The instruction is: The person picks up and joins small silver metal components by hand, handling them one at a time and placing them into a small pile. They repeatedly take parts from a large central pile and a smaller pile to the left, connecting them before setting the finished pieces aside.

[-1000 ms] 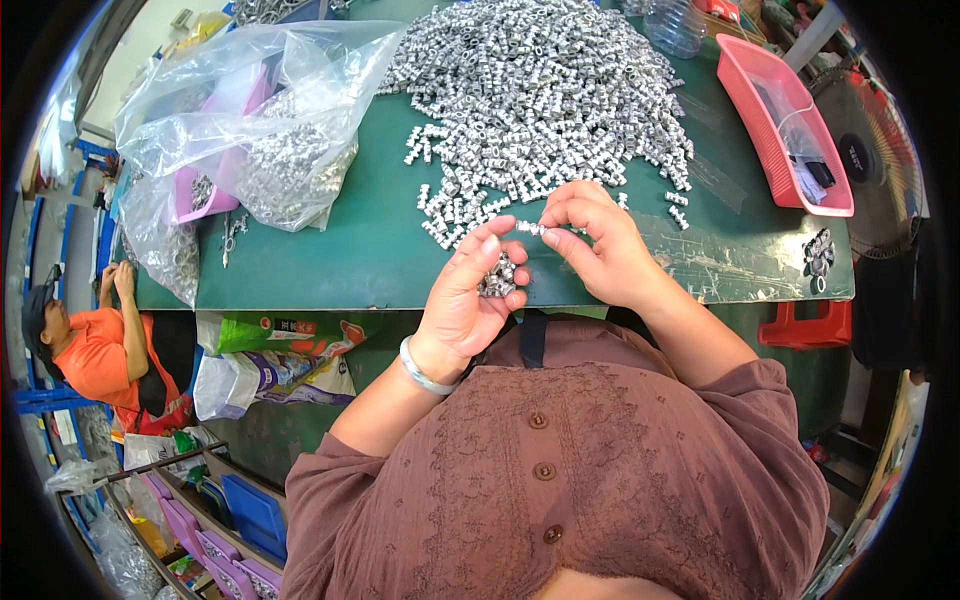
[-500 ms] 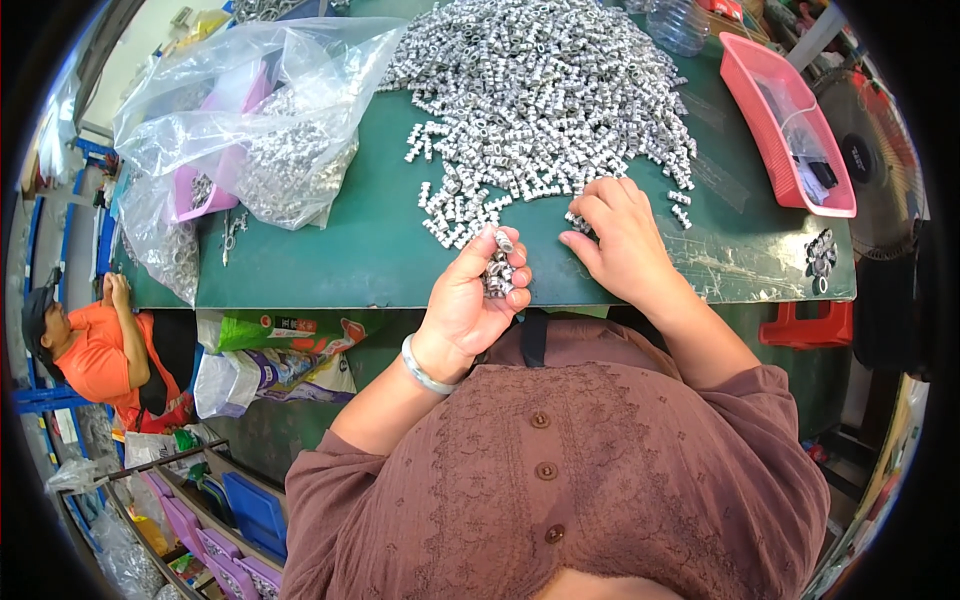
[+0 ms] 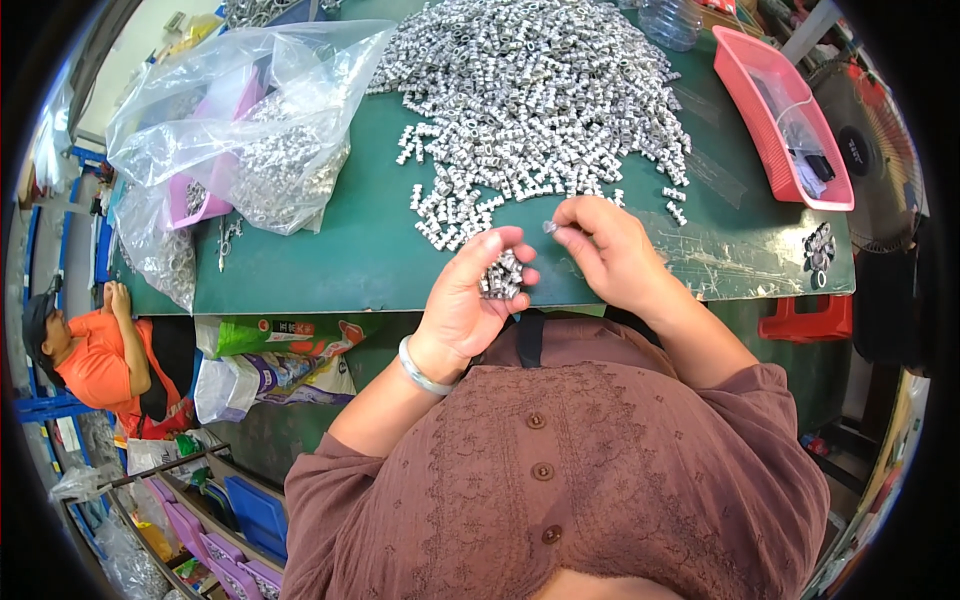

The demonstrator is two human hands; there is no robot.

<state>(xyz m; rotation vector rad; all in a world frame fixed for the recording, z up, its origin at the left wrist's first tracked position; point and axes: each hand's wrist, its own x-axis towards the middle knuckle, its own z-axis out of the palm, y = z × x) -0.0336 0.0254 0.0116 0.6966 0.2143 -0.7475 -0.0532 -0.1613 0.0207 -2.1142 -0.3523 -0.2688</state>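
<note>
My left hand is cupped palm up in front of the table edge, fingers curled round several small ribbed metal pieces. To its right, my right hand hangs over the table, with thumb and fingertips pinched on a small silvery piece. This piece is too small and blurred to tell its exact shape. Beyond both hands spreads a large heap of the same kind of short, ring-like metal pieces, its near edge scattered in loose bits.
The green table bears a clear plastic bag of metal parts at left, over a purple scoop-like bin. A pink basket and dark rings lie at right. A person in orange is at far left; a fan stands right.
My right hand has drawn back from the heap's near edge toward my left hand, a small silvery piece now in its fingertips. My left hand's thumb and fingers have opened slightly round the metal pieces.
</note>
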